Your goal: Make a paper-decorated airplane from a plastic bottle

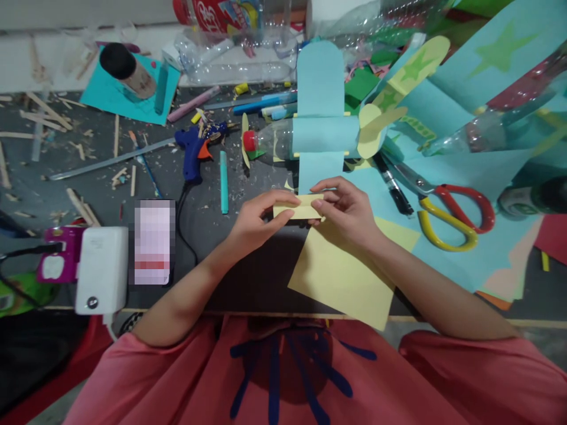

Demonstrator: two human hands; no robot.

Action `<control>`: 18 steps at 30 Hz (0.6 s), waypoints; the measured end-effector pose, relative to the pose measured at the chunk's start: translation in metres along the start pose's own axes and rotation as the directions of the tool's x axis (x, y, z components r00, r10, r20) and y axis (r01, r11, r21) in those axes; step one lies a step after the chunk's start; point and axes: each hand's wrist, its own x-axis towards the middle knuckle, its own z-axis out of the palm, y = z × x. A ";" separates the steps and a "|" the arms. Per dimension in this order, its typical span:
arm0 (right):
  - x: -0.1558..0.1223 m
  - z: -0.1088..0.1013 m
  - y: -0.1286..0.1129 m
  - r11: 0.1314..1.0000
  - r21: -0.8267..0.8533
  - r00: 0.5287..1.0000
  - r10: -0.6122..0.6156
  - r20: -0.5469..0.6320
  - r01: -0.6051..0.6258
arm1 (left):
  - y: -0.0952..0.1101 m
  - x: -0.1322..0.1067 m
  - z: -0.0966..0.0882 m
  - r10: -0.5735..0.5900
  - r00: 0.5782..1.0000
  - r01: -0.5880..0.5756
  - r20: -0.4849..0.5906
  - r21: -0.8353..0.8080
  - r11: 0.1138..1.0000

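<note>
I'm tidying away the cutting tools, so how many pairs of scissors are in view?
1: the scissors with red and yellow handles, on light blue paper to the right of the right hand. Others may be hidden.

Worktop point(252, 280): moderate light, darker near side
Hands point(252, 223): fairly sharp
Yellow paper point(358, 289): soft shadow
Far plastic bottle point(376, 25): speckled glare
Phone screen point(152, 233): pixelated
Edges: stretched

Your dark table point(261, 283) carries, on your left, wood scraps point(78, 206), a white power bank point(101, 265) and a phone point(153, 242). Beyond the phone you have a blue glue gun point(193, 156), with a teal pen point(224, 183) just beside it.
</note>
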 end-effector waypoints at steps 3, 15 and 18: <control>0.000 0.001 0.000 1.000 -0.001 1.000 -0.006 -0.022 0.006 | 0.000 -0.001 0.004 -0.018 0.999 0.018 -0.029 -0.013 1.000; 0.001 -0.004 -0.002 0.991 -0.136 0.999 -0.012 -0.052 0.005 | -0.003 -0.004 0.004 0.213 0.973 -0.209 -0.092 0.053 0.976; 0.002 -0.014 -0.018 0.973 -0.229 1.000 -0.027 -0.013 0.023 | 0.000 -0.003 0.005 0.026 0.994 -0.038 -0.102 -0.126 0.991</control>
